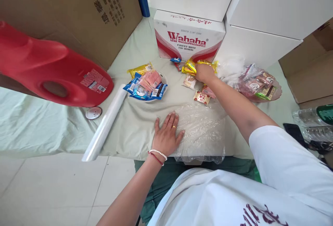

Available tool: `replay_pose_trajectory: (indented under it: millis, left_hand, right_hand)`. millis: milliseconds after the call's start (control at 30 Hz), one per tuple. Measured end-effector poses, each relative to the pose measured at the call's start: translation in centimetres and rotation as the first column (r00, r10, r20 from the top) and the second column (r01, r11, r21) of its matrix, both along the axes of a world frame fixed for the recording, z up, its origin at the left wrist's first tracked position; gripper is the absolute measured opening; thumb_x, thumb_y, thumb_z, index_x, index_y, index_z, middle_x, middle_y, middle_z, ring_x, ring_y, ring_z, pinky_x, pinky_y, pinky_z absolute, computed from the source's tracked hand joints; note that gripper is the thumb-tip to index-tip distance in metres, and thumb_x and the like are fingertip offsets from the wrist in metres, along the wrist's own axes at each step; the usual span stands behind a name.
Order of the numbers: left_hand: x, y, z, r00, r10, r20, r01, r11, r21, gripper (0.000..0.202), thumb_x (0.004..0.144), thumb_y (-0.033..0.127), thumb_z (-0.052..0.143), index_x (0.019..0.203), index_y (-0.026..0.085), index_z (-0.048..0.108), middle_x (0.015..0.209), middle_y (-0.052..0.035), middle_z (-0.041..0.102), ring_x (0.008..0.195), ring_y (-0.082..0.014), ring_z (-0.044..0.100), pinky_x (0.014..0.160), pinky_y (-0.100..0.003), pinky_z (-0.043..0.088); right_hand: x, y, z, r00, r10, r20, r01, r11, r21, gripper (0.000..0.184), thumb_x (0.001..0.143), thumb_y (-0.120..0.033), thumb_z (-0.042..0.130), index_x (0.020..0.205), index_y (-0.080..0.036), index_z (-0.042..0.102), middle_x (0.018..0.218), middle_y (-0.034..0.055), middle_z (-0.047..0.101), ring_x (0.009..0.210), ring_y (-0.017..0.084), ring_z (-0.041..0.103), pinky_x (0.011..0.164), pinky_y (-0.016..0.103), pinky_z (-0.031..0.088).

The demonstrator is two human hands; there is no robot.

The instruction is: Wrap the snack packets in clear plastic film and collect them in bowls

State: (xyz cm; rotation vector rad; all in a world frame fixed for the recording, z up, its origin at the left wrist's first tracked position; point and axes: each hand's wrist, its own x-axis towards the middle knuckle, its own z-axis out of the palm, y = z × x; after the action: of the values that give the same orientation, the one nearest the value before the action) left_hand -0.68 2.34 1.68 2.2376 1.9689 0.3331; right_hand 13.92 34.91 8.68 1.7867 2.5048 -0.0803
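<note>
Here, the right hand (205,73) is down among yellow packets (190,67), which lie beneath it and to its left; its fingertips are hidden, so whether they pinch one I cannot tell. Nearer the body, the left hand (165,136) lies flat, fingers apart, beside a clear plastic sheet (201,134). Just beyond the right hand stands a box (188,38); a snack bowl (278,93) sits to its right.

Right hand (204,73) at yellow snack packets (189,67)
</note>
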Motion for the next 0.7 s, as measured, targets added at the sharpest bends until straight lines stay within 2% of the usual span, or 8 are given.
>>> replay_pose_trajectory:
  millis: [200, 300, 367, 433, 500, 533, 600, 700]
  left_hand:
    - [0.0, 0.0, -0.3, 0.999, 0.017, -0.048, -0.019, 1.000, -0.025, 0.084, 0.102, 0.062, 0.035, 0.165, 0.009, 0.022, 0.169, -0.0177, 0.029, 0.158, -0.0320, 0.031, 0.129, -0.063, 0.013]
    - [0.1, 0.1, -0.4, 0.997, 0.022, -0.074, -0.024, 0.999, -0.029, 0.087, 0.101, 0.064, 0.034, 0.164, 0.006, 0.024, 0.170, -0.0189, 0.026, 0.159, -0.0331, 0.027, 0.128, -0.064, 0.015]
    - [0.1, 0.1, -0.4, 0.995, 0.030, -0.094, -0.033, 0.999, -0.032, 0.087, 0.100, 0.065, 0.035, 0.163, 0.004, 0.027, 0.171, -0.0196, 0.023, 0.160, -0.0338, 0.024, 0.128, -0.065, 0.015]
    - [0.1, 0.2, -0.4, 0.994, 0.029, -0.110, -0.033, 0.999, -0.034, 0.085, 0.101, 0.063, 0.035, 0.162, 0.005, 0.029, 0.171, -0.0194, 0.022, 0.160, -0.0343, 0.022, 0.127, -0.065, 0.015]
    - [0.1, 0.2, -0.5, 0.993, 0.017, -0.120, -0.021, 0.999, -0.032, 0.076, 0.103, 0.055, 0.033, 0.163, 0.008, 0.030, 0.171, -0.0180, 0.023, 0.160, -0.0337, 0.023, 0.127, -0.066, 0.014]
    - [0.1, 0.2, -0.6, 0.992, 0.014, -0.123, -0.018, 0.999, -0.028, 0.072, 0.104, 0.049, 0.032, 0.163, 0.009, 0.031, 0.171, -0.0171, 0.024, 0.160, -0.0330, 0.024, 0.127, -0.066, 0.014]
    - [0.1, 0.1, -0.7, 0.992, 0.016, -0.128, -0.019, 1.000, -0.018, 0.065, 0.105, 0.040, 0.027, 0.163, 0.011, 0.032, 0.171, -0.0154, 0.026, 0.159, -0.0309, 0.027, 0.127, -0.065, 0.014]
    - [0.3, 0.1, -0.6, 0.990, 0.033, -0.134, -0.035, 0.999, -0.008, 0.062, 0.106, 0.036, 0.022, 0.162, 0.011, 0.033, 0.170, -0.0144, 0.029, 0.159, -0.0290, 0.028, 0.127, -0.064, 0.016]
  right_hand:
    - [4.4, -1.9, 4.0, 0.936, -0.063, -0.346, 0.071, 0.997, 0.011, 0.045, 0.084, -0.036, 0.075, 0.121, -0.013, 0.065, 0.113, 0.0131, 0.071, 0.102, 0.031, 0.066, 0.089, 0.042, 0.053]
    - [7.0, -6.5, 6.0, 0.875, 0.038, -0.482, -0.088, 0.993, -0.082, 0.040, 0.085, -0.037, 0.070, 0.117, -0.014, 0.066, 0.107, 0.0078, 0.071, 0.093, 0.026, 0.065, 0.083, 0.036, 0.051]
    - [8.0, -10.6, 6.4, 0.876, 0.159, -0.455, -0.302, 0.916, -0.262, 0.035, 0.082, -0.037, 0.073, 0.108, -0.016, 0.069, 0.101, 0.0046, 0.072, 0.088, 0.023, 0.065, 0.078, 0.031, 0.048]
    - [8.1, -14.5, 5.9, 0.879, 0.293, -0.377, -0.449, 0.775, -0.444, 0.031, 0.080, -0.038, 0.077, 0.101, -0.017, 0.070, 0.095, 0.0034, 0.073, 0.083, 0.021, 0.065, 0.072, 0.028, 0.044]
    - [7.7, -17.5, 4.8, 0.870, 0.400, -0.288, -0.492, 0.663, -0.564, 0.030, 0.080, -0.038, 0.077, 0.100, -0.017, 0.070, 0.094, 0.0039, 0.073, 0.082, 0.021, 0.065, 0.066, 0.027, 0.040]
    - [7.4, -18.5, 4.2, 0.867, 0.435, -0.242, -0.487, 0.644, -0.590, 0.029, 0.082, -0.038, 0.077, 0.102, -0.017, 0.070, 0.095, 0.0048, 0.073, 0.083, 0.021, 0.065, 0.065, 0.027, 0.039]
    - [7.0, -19.7, 3.2, 0.874, 0.462, -0.149, -0.457, 0.681, -0.573, 0.030, 0.086, -0.039, 0.073, 0.108, -0.018, 0.070, 0.104, 0.0079, 0.073, 0.090, 0.023, 0.067, 0.064, 0.027, 0.038]
    - [7.2, -20.0, 2.7, 0.912, 0.407, -0.045, -0.382, 0.807, -0.449, 0.030, 0.092, -0.040, 0.067, 0.113, -0.019, 0.069, 0.120, 0.0129, 0.068, 0.099, 0.025, 0.066, 0.067, 0.029, 0.039]
